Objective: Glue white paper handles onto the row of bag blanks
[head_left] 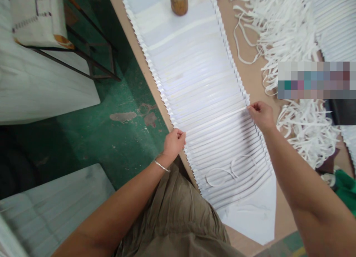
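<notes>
A long white pleated sheet point(200, 75) with notched edges lies across the table. My left hand point(175, 141) is closed at the sheet's left edge, its fingers pinched together; what they hold is too small to make out. At the right edge, my right hand point(260, 114) pinches the end of a thin white strip point(236, 111) that runs across the pleats. A loose curled white cord point(219, 177) rests on the lower pleats. Near the top of the sheet stands a brownish jar point(179, 3).
Heaps of white strips point(289, 30) lie on the brown table point(286, 212) at the right, beside another pleated sheet point(336, 23). Green cloth point(343, 184) is at the lower right. A metal-framed stool point(41, 19) stands left on the green floor point(122, 97).
</notes>
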The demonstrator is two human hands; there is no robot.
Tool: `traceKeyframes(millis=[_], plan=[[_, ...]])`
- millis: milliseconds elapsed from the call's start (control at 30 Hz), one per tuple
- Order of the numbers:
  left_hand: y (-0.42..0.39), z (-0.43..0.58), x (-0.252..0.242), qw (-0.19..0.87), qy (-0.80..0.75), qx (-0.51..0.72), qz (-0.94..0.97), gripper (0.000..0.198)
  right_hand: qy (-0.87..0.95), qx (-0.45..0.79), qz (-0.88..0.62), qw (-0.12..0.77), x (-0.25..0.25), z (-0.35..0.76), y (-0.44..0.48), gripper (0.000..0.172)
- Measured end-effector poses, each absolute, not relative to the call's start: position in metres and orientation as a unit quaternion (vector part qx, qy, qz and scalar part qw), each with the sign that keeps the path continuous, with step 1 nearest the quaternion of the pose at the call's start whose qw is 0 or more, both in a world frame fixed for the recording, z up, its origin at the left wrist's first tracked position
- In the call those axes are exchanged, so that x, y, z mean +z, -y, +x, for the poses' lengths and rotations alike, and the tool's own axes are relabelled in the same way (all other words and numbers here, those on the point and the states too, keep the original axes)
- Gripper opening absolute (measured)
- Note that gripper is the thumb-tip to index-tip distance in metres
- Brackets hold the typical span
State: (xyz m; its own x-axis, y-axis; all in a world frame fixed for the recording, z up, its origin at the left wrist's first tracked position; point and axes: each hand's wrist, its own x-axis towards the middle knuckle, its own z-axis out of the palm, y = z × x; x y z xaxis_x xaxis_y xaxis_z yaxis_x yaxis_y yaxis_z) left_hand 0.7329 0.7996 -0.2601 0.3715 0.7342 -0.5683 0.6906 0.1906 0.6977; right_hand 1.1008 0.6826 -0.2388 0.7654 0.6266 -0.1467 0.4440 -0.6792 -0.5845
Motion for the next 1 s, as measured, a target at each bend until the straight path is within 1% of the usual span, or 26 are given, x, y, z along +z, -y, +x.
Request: traceKeyframes(millis=[267, 567, 733, 900, 967, 1000], plan=[[-0.801, 0.731, -0.266, 0.528, -0.549, 0.012, 0.648, 0.017, 0.296, 0.160, -0.904, 0.264, -0.264, 1.099, -0.684, 0.019], [-0.801, 0.729, -0.270, 0.520, -0.546, 0.005, 0.656, 0.018, 0.321, 0.123, -0.911, 0.229, -0.266, 1.097, -0.691, 0.016], [-0.802, 0.732, -0.269, 0.498, -0.550, -0.014, 0.670, 0.018, 0.317, 0.117, -0.920, 0.198, -0.269, 1.094, -0.697, 0.014], [-0.806, 0.735, -0.264, 0.437, -0.567, -0.046, 0.697, 0.025, 0.308, 0.067, -0.933, 0.173, -0.257, 1.091, -0.696, 0.010], [-0.807, 0.730, -0.263, 0.418, -0.569, -0.043, 0.707, 0.027, 0.310, 0.053, -0.936, 0.159, -0.243, 1.087, -0.680, 0.012], [-0.807, 0.726, -0.263, 0.416, -0.567, -0.035, 0.710, 0.027, 0.318, 0.066, -0.934, 0.146, -0.235, 1.081, -0.668, 0.015]])
